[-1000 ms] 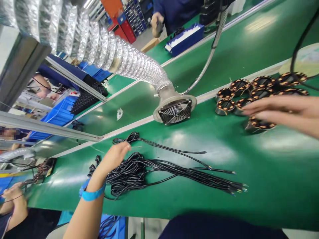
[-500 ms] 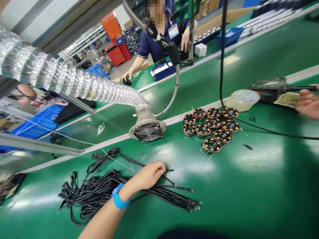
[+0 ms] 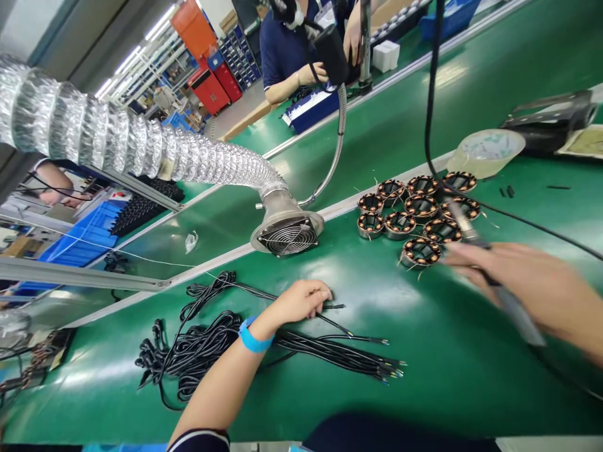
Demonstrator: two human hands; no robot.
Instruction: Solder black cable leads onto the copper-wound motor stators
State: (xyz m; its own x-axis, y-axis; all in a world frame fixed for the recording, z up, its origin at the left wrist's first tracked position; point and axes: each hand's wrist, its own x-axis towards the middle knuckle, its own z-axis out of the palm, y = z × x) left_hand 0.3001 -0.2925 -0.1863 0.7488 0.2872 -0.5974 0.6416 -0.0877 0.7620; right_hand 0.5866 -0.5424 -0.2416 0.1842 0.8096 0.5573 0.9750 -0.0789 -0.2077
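My left hand (image 3: 301,301), with a blue band at the wrist, rests on a bundle of black cables (image 3: 221,342) on the green bench. Its fingers are curled and pinch one cable near its end. My right hand (image 3: 527,289) is blurred by motion at the right and grips a pen-shaped soldering iron (image 3: 475,242), whose tip points toward a cluster of several copper-wound stators (image 3: 414,213). The iron's black cord (image 3: 541,226) trails off to the right.
A ribbed silver duct ends in a round fan grille (image 3: 288,233) just behind the cables. A clear plastic tub (image 3: 487,150) and a black device (image 3: 551,119) sit at the right. A person in dark blue (image 3: 287,56) works across the far belt.
My right hand has come back from the far right holding the soldering iron and now hovers by the stators. My left hand stays pinched on a cable.
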